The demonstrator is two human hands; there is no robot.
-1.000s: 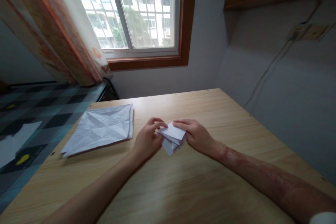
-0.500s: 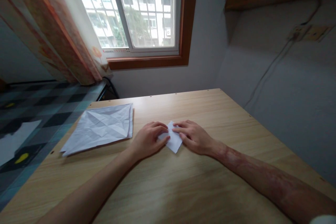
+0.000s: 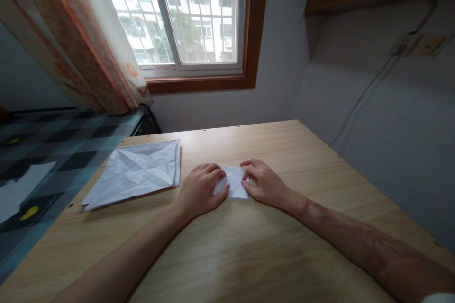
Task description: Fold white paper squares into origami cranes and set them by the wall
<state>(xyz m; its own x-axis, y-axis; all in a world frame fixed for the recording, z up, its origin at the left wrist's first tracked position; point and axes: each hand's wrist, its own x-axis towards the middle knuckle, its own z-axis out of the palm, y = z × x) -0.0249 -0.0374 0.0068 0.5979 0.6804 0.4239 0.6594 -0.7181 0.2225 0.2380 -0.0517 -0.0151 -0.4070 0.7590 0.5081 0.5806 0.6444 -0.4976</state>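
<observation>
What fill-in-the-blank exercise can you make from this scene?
The small folded white paper is touched by the left hand and the ____ hand.
The large creased white paper sheets, on the pale wood-grained table, are touched by ____ hand.
The orange floral fabric curtain hangs to the ____ of the brown-framed window.

Missing words: right; neither; left.

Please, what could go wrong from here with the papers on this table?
The small white paper has the left hand and the right hand at opposite sides; an uneven pull might wrinkle or tear it. The larger creased sheets lie near the left edge of the table, so a bump might push them off.
</observation>
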